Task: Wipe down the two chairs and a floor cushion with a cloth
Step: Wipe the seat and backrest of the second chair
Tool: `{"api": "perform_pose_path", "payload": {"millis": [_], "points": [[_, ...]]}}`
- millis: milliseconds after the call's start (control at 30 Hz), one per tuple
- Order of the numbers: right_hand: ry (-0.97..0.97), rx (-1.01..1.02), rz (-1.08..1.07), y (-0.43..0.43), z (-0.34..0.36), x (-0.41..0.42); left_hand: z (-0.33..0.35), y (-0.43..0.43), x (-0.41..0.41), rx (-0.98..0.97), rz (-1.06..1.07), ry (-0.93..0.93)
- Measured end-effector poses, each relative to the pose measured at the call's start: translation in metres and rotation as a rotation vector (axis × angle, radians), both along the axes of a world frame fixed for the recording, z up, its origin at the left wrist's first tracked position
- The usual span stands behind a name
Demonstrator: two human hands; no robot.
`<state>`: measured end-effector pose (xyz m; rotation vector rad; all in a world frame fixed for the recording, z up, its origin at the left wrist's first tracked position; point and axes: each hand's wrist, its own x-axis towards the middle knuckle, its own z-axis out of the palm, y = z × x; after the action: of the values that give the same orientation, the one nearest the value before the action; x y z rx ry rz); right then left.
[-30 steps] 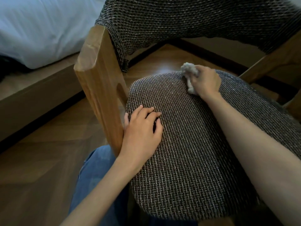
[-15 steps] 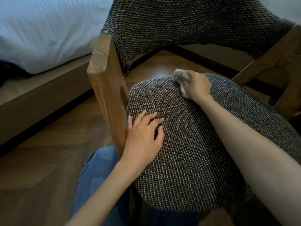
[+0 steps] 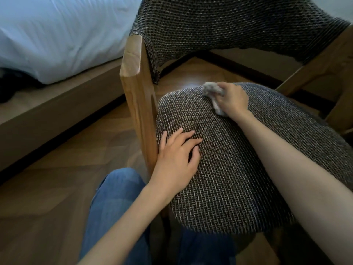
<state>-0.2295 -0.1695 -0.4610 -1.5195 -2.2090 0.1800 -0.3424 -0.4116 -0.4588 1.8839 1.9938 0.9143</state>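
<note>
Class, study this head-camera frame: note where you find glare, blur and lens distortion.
Head view: a pale glare patch sits on the wooden floor just behind the seat cushion; the cushion's near edge smears soft, while the weave by the cloth in the right hand is sharper; the wide lens bows the chair post and bed frame.

One chair (image 3: 238,159) is in view, with one woven backrest (image 3: 219,25). There is one crumpled cloth (image 3: 211,89). Two hands show: one left hand (image 3: 176,161) and one right hand (image 3: 232,100). One bed (image 3: 57,35) stands at the left. The chair's wooden uprights (image 3: 135,96) number two, perhaps three, as the right side is cut off.
</note>
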Motion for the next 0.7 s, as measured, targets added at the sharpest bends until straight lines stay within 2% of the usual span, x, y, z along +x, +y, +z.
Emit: {"api": "perform_pose_path", "payload": {"millis": [100,233,333,400,533,700], "points": [[0.003,0.007,-0.036,-0.016,0.001,0.002,-0.001,-0.003,0.0,0.038,-0.016,-0.016],[0.112,-0.057,0.358,-0.068,0.009,-0.037,-0.002,-0.015,0.0,0.085,-0.06,-0.044],[0.225,-0.117,0.489,-0.093,0.014,-0.056,-0.003,-0.029,-0.007,0.086,-0.143,-0.021],[0.214,-0.112,0.492,-0.097,0.017,-0.061,-0.003,-0.037,-0.012,0.124,-0.159,0.005],[0.115,-0.043,0.45,-0.099,0.013,-0.05,-0.002,-0.057,-0.024,0.38,-0.025,0.131],[0.029,0.01,0.124,-0.069,0.009,0.0,-0.003,-0.061,-0.041,0.443,0.212,0.216]]}}
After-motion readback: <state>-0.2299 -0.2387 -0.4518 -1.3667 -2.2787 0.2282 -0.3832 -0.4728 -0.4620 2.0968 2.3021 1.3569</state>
